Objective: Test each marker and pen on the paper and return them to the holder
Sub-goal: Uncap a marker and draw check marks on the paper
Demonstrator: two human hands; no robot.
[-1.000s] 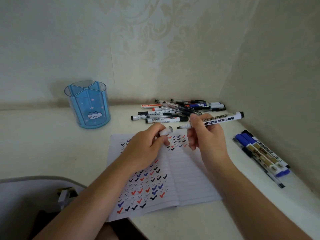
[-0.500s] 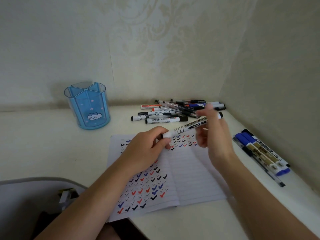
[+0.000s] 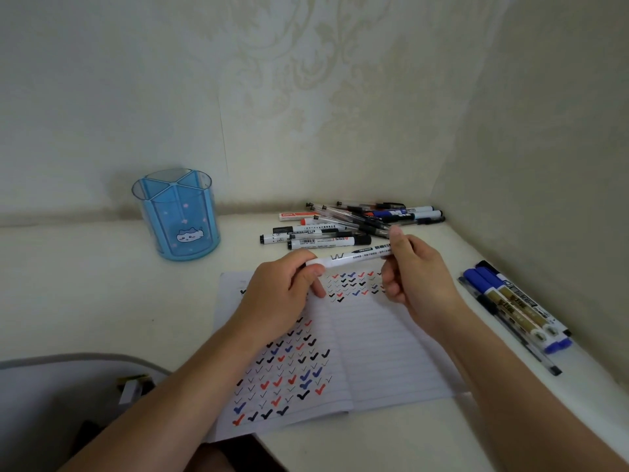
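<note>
A white whiteboard marker (image 3: 354, 257) is held level above the open lined notebook (image 3: 384, 349), whose pages carry rows of black, red and blue ticks. My left hand (image 3: 282, 294) pinches its left, capped end. My right hand (image 3: 415, 277) grips its right end, which the fingers hide. The blue see-through pen holder (image 3: 177, 219) with a cat picture stands at the back left, with nothing in it that I can see.
A heap of pens and markers (image 3: 354, 221) lies by the back wall. A second row of blue and black markers (image 3: 514, 311) lies along the right wall. A grey chair back (image 3: 68, 366) shows at the lower left.
One second ago the marker was uncapped in my right hand and my left hand held the cap. The cap now sits on the marker, held at both ends.
</note>
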